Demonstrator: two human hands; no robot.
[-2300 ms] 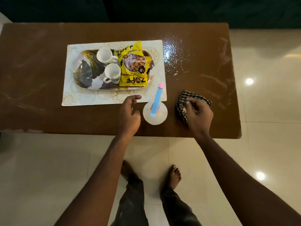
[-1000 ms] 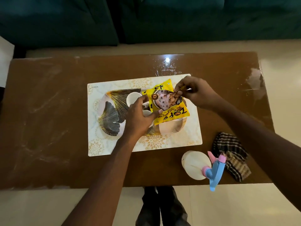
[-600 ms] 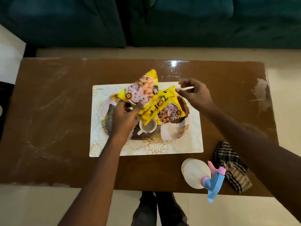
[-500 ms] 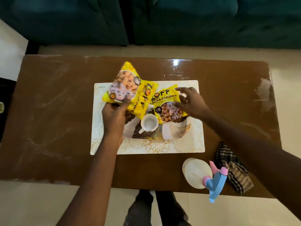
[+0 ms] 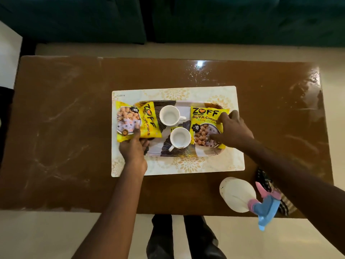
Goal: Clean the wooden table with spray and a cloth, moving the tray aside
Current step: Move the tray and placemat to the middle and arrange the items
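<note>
On a counter (image 5: 56,128), a mat (image 5: 186,165) bears the tray (image 5: 179,152) with 2 cups (image 5: 169,115); spray bottle (image 5: 237,195) and checked cloth (image 5: 262,177) sit near its front-right edge; left hand (image 5: 133,150) pinches 1 yellow packet (image 5: 134,122), right hand (image 5: 233,131) lies splayed on a 2nd packet (image 5: 203,124)

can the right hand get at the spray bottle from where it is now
Probably yes. The right hand lies on the right soya packet, and the spray bottle stands by the near table edge, inside that forearm, with nothing standing between. It only has to pull back.
</note>
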